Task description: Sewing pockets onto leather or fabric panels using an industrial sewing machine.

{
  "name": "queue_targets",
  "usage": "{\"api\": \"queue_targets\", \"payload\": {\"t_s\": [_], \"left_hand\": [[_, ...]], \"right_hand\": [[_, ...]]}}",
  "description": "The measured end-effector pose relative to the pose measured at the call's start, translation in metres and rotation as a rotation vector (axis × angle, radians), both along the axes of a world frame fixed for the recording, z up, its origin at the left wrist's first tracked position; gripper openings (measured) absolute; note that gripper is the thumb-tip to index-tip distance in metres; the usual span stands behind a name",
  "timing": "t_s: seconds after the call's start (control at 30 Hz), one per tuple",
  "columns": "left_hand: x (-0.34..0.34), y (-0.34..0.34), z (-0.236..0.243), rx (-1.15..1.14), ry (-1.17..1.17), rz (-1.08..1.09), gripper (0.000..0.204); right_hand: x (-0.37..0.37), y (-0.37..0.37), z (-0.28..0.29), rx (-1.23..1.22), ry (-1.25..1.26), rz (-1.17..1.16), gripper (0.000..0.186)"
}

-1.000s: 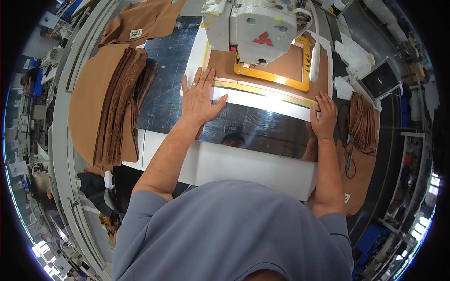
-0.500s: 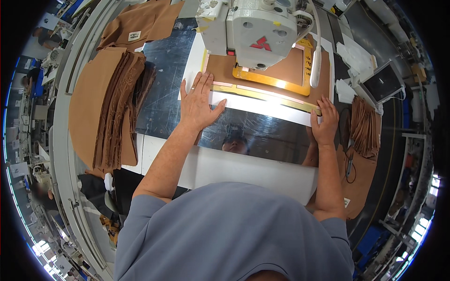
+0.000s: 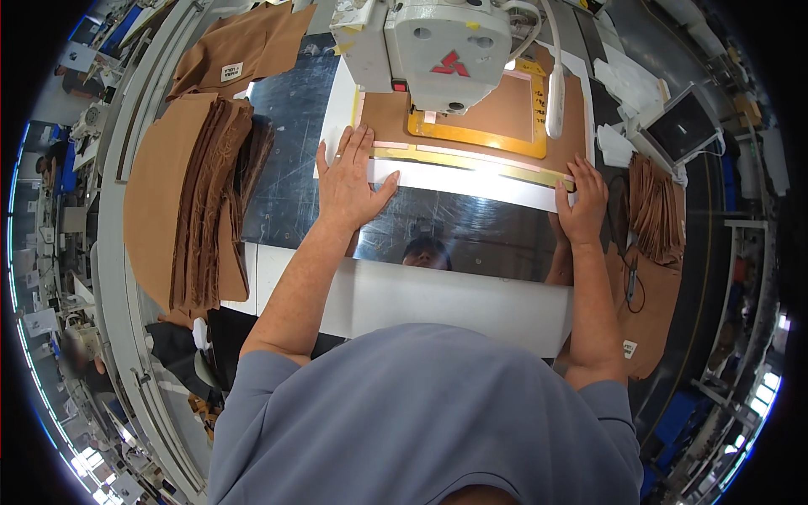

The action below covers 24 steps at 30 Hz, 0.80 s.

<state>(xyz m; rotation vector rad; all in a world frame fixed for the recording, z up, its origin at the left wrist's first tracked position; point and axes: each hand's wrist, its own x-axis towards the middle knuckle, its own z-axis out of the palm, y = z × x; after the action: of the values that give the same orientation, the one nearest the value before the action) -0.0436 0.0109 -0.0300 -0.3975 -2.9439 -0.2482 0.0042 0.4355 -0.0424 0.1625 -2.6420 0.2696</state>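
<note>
A brown fabric panel (image 3: 389,118) lies on a white board (image 3: 480,175) under the white head of a sewing machine (image 3: 450,55). A yellow strip with pale pink pieces (image 3: 471,162) runs along the near edge of the panel. My left hand (image 3: 347,185) rests flat at the left end of this strip, fingers extended and thumb apart. At the right end lies my right hand (image 3: 582,202), its fingers stretched over the corner and thumb out. A yellow frame (image 3: 480,139) sits on the panel, partly hidden by the machine head.
Under the board is a shiny metal plate (image 3: 454,231). A thick stack of brown fabric pieces (image 3: 156,202) stands at the left, with another brown piece (image 3: 252,46) behind it. On the right are a brown bundle (image 3: 652,210), a small screen (image 3: 683,124) and a cabled tool (image 3: 631,282).
The whole view has shifted slightly, so the machine and board appear a little further up and left. Both hands keep their places at the ends of the strip.
</note>
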Motion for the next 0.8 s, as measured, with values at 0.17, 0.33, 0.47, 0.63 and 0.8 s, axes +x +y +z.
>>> {"api": "queue_targets", "payload": {"t_s": [0.17,0.33,0.47,0.63,0.8], "left_hand": [[-0.001,0.0,0.003,-0.006,-0.007,0.008,0.08],[0.001,-0.005,-0.001,0.013,0.057,-0.009,0.08],[0.0,0.001,0.0,0.061,0.071,-0.048,0.08],[-0.001,0.006,0.003,-0.022,0.005,-0.045,0.077],[-0.001,-0.005,-0.003,0.006,0.037,-0.077,0.073]], "right_hand": [[-0.005,-0.003,0.001,-0.006,0.011,-0.009,0.044],[-0.001,-0.005,0.0,-0.045,-0.001,-0.007,0.045],[-0.001,-0.005,0.002,-0.041,-0.047,-0.007,0.045],[0.002,-0.004,0.008,-0.102,-0.064,0.0,0.046],[0.004,-0.006,0.008,-0.265,0.018,0.056,0.034]]}}
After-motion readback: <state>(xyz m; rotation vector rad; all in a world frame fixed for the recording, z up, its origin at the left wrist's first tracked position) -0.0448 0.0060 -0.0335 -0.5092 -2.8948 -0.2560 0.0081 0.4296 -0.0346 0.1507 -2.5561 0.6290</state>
